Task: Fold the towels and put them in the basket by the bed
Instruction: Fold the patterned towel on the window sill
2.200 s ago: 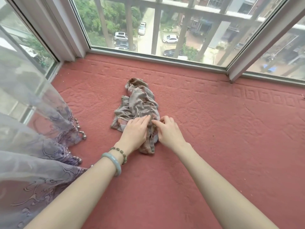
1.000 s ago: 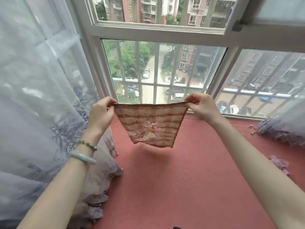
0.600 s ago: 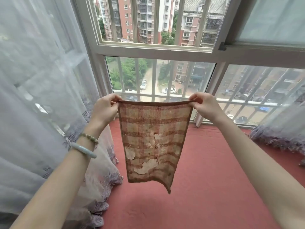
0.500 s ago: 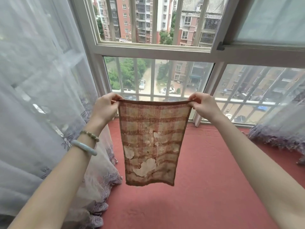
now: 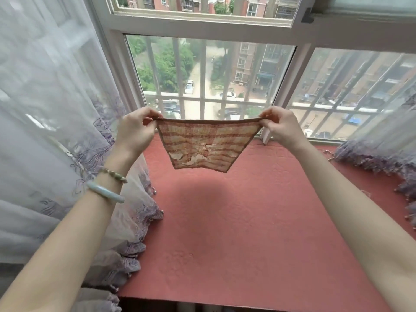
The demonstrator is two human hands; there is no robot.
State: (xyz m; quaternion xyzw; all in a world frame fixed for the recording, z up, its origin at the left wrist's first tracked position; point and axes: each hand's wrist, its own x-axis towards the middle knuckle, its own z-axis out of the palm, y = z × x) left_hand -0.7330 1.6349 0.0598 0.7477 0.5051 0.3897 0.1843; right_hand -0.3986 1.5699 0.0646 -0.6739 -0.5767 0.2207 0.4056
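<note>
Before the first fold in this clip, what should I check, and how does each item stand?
1. Left hand pinches a top corner of the towel: ok.
2. Right hand pinches the other top corner: ok.
3. Top edge stretched straight between the hands: ok.
4. Towel hangs clear of the red mat: ok.
5. Bare mat below for laying it down: ok.
6. Basket location: cannot tell, not in view.

Soft daylight enters through the window [image 5: 209,77]; below it a diffuse shadow falls on the red mat [image 5: 258,221]. Frame edges bow; slight softness throughout.
</note>
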